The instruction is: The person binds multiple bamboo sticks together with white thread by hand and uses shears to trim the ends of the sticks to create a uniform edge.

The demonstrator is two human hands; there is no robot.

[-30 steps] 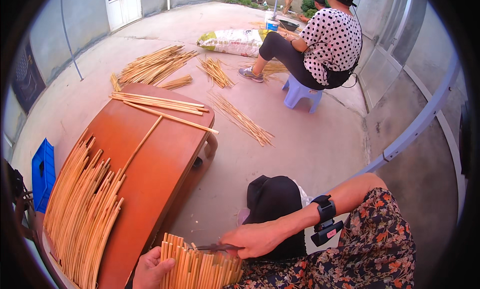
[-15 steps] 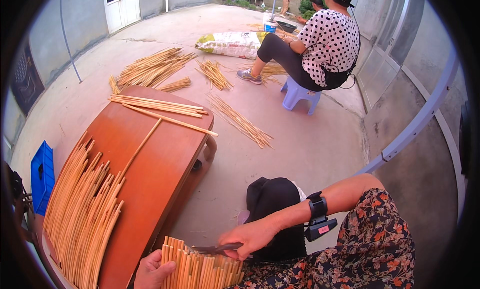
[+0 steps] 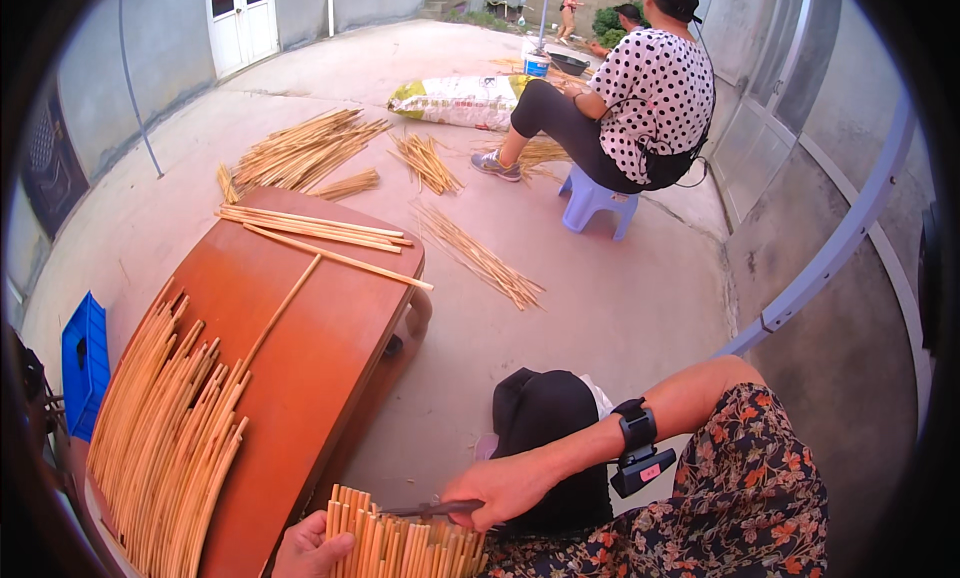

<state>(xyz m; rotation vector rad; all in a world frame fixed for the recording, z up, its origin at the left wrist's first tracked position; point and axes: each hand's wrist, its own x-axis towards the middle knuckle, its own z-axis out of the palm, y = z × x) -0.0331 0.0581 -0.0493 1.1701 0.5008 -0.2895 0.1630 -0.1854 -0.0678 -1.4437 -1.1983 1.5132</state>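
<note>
Beyond seated person (image 3: 640,88), yellow-white sack (image 3: 455,100)

Bare concrete floor (image 3: 600,308) lies open right of the stick-laden table (image 3: 300,328).

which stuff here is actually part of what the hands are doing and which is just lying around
In use: bundle of bamboo sticks gripped by left hand; knife in right hand.

Lying about: sticks on brown table; blue crate; black bag; sack.

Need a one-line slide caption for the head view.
Left hand steadies a bundle of bamboo sticks while the right hand holds a knife over it.
</note>
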